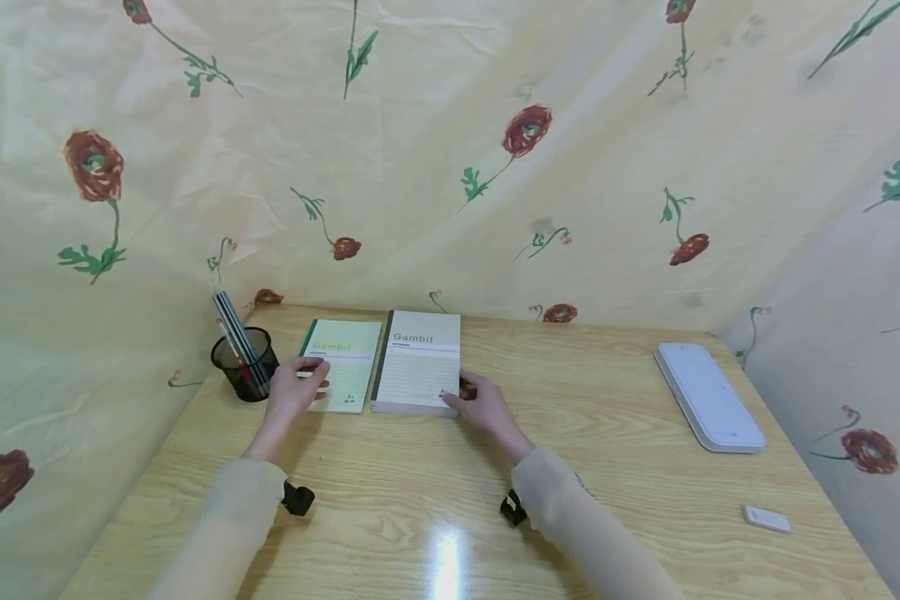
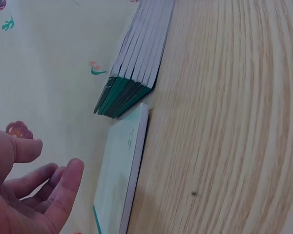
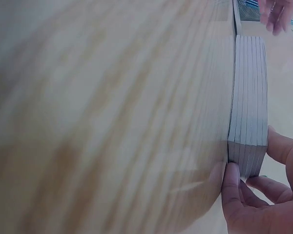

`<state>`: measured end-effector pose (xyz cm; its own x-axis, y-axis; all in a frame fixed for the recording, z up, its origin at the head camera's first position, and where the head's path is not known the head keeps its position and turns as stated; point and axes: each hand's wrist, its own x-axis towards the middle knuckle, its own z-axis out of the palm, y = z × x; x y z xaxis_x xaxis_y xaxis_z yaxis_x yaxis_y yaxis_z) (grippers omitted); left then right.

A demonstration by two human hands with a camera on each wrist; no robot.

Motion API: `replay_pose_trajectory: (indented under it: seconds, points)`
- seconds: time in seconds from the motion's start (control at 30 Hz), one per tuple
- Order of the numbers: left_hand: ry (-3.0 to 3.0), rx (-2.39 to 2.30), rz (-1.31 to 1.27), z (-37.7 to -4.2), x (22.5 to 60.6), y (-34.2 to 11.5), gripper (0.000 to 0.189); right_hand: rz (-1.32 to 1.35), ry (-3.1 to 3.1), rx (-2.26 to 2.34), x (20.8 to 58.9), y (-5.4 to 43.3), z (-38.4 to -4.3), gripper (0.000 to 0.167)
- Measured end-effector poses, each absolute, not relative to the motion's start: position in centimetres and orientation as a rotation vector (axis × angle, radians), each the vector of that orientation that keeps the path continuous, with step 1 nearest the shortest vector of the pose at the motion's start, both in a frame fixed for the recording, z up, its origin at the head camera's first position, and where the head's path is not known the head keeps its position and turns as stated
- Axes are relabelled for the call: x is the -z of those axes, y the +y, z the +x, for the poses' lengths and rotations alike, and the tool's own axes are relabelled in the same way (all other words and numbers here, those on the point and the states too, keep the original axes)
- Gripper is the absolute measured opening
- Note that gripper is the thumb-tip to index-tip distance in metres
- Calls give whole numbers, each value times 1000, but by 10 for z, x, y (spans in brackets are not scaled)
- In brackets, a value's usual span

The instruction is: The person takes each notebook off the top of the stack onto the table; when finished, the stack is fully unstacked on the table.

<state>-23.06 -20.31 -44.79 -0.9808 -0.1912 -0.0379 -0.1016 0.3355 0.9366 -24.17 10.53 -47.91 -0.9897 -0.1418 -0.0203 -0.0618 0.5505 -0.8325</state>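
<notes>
A stack of several Gambit notebooks [image 1: 422, 367] lies flat toward the back of the table. My right hand [image 1: 489, 407] grips its near right corner, thumb on the top cover and fingers against the side; the right wrist view shows this grip on the notebook stack [image 3: 249, 92] closely. Left of the stack lies a thinner pale green Gambit notebook [image 1: 348, 379]. Over its left part hovers my left hand [image 1: 295, 390], fingers loosely bent with nothing between them. In the left wrist view the fingers stand apart from the green notebook [image 2: 118, 165].
A black mesh pen holder [image 1: 243, 382] with several pencils stands close by my left hand. Toward the right of the table [image 1: 585, 392] lie a white flat case [image 1: 708, 396] and a small white stick-shaped object [image 1: 767, 519]. A flowered cloth [image 1: 435, 167] hangs behind the table.
</notes>
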Motion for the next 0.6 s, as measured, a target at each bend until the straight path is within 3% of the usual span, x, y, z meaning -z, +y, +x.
replay_pose_trajectory:
  seconds: [0.6]
  points:
    - [-2603,1674,119,-251,481,-160,31,-171,2685,1440,480,106,-243,55]
